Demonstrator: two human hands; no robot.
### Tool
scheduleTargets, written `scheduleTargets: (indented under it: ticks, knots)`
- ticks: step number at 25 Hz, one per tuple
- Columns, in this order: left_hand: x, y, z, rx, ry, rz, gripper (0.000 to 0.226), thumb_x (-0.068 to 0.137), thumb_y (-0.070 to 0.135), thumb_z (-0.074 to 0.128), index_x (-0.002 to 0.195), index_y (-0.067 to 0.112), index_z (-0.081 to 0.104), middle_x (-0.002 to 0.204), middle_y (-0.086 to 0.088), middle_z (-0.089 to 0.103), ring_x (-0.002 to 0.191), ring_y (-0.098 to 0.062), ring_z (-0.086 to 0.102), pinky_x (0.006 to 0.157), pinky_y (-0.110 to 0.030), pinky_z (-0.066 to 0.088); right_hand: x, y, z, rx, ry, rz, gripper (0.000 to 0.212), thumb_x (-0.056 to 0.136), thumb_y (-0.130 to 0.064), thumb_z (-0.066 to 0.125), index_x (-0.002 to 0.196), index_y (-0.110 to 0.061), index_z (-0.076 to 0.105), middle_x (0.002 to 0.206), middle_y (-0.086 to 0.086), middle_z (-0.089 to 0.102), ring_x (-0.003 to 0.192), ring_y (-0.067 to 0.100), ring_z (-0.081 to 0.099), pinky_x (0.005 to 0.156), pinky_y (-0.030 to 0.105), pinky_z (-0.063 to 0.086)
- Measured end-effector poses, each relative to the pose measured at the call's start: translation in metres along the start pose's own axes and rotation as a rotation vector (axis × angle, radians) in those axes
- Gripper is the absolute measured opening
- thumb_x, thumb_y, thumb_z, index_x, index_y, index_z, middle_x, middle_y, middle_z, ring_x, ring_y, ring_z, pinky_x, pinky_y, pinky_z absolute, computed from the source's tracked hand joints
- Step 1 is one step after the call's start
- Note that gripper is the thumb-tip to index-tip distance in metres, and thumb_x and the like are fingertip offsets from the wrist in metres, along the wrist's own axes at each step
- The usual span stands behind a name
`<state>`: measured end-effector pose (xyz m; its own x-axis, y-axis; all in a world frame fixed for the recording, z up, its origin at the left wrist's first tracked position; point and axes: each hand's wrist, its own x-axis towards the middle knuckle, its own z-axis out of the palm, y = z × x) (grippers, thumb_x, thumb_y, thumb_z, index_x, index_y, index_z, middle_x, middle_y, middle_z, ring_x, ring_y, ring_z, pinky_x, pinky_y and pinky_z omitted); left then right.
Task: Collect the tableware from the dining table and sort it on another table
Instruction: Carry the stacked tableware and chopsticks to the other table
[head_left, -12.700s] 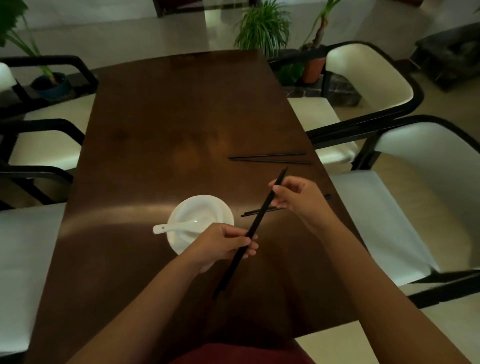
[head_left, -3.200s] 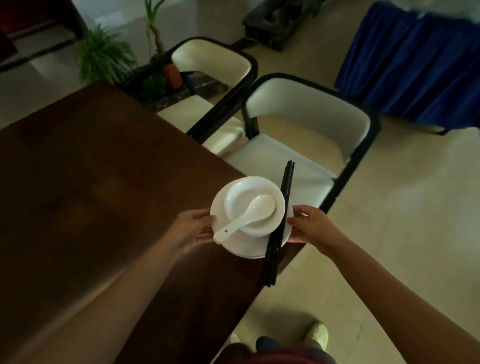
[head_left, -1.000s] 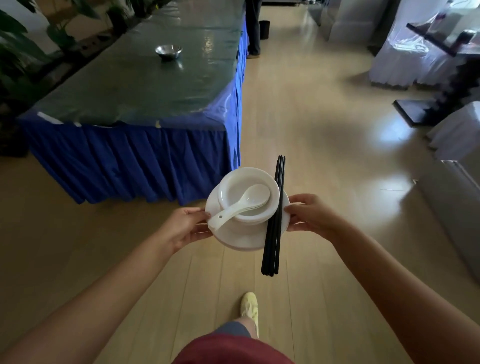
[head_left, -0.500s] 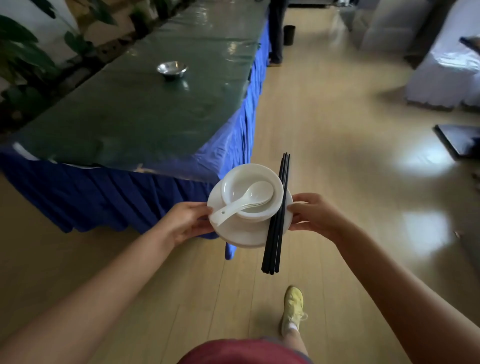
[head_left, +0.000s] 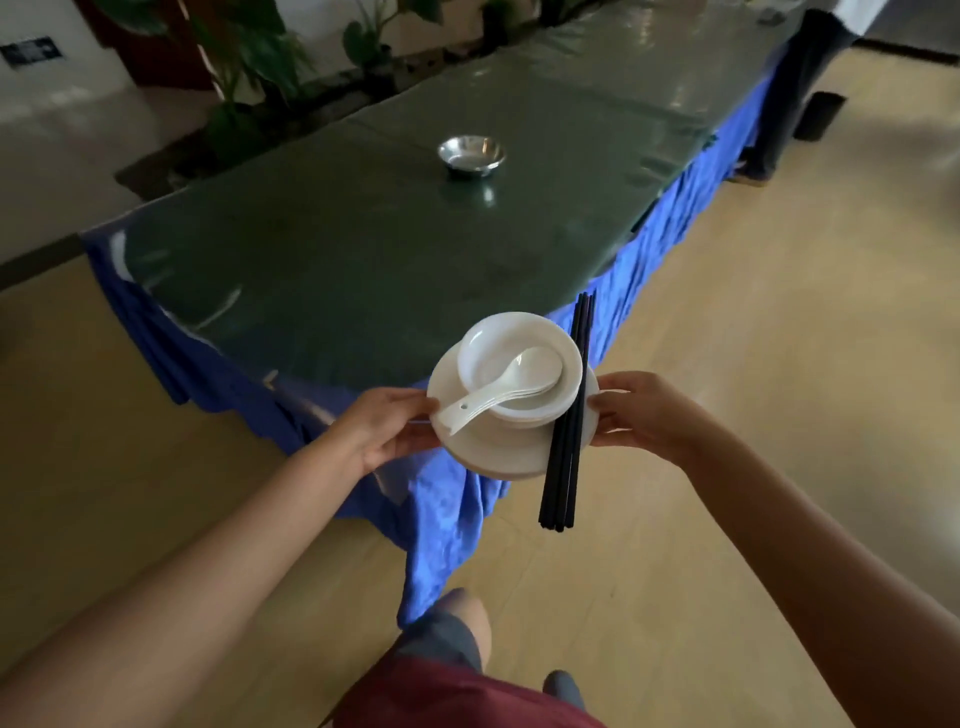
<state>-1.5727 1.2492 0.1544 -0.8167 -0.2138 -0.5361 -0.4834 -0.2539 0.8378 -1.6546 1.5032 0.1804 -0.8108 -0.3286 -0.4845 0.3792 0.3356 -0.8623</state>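
Observation:
I hold a stack of white plates (head_left: 498, 449) in the air over the near corner of the long table (head_left: 363, 249). My left hand (head_left: 382, 428) grips its left rim and my right hand (head_left: 647, 415) its right rim. White bowls (head_left: 519, 364) sit nested on the plates, with stacked white spoons (head_left: 511, 382) lying in the top bowl, handles pointing at my left hand. A bundle of black chopsticks (head_left: 569, 415) lies across the right side of the plates, its near end sticking out past the rim.
The long table has a dark green glossy top and a blue skirt (head_left: 447, 509). A small steel bowl (head_left: 471, 154) stands on it farther along. Potted plants (head_left: 249, 67) line its far side. A person's legs (head_left: 789, 88) stand at its far right end. Wooden floor (head_left: 753, 364) lies to the right.
I have walked up to the blue-skirted table and turned toward it; its corner now lies right under the stack. The grip of both hands on the plates is unchanged.

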Motion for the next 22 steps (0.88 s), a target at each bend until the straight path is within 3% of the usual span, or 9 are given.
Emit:
scheduleTargets:
  ticks: [5,8,16,22]
  knots:
    - [0.090,0.033,0.013,-0.110,0.106,0.015,0.015,0.090,-0.002,0.050,0.085,0.003,0.064,0.053,-0.004,0.069,0.048,-0.013,0.067,0.049,-0.026,0.058,0.116,-0.047,-0.030,-0.076,-0.085,-0.013,0.024,0.087,0.002,0.050,0.110,0.002,0.059,0.083,0.021,0.061,0.069,0.026,0.062,0.060,0.030,0.058]
    - [0.137,0.058,0.016,-0.136,0.153,-0.005,0.016,0.089,-0.001,0.052,0.085,0.006,0.067,0.057,-0.004,0.071,0.052,-0.013,0.068,0.048,-0.025,0.057,0.176,-0.076,-0.040,-0.102,-0.104,-0.001,0.023,0.087,0.003,0.050,0.107,0.000,0.060,0.071,0.016,0.057,0.056,0.020,0.059,0.046,0.022,0.053]
    - [0.231,0.119,0.021,-0.169,0.306,-0.053,0.015,0.087,-0.001,0.055,0.085,0.008,0.067,0.062,-0.003,0.073,0.055,-0.013,0.069,0.048,-0.025,0.056,0.316,-0.133,-0.057,-0.123,-0.274,0.030,0.023,0.087,0.005,0.047,0.104,-0.004,0.059,0.066,0.010,0.059,0.048,0.010,0.061,0.048,0.023,0.054]
    - [0.291,0.134,0.029,-0.261,0.503,-0.098,0.011,0.085,0.003,0.061,0.092,0.009,0.067,0.089,-0.010,0.072,0.070,-0.017,0.071,0.051,-0.025,0.057,0.423,-0.166,-0.053,-0.169,-0.474,0.066,0.027,0.088,0.008,0.045,0.111,0.000,0.055,0.077,0.016,0.062,0.054,0.014,0.066,0.049,0.026,0.057]
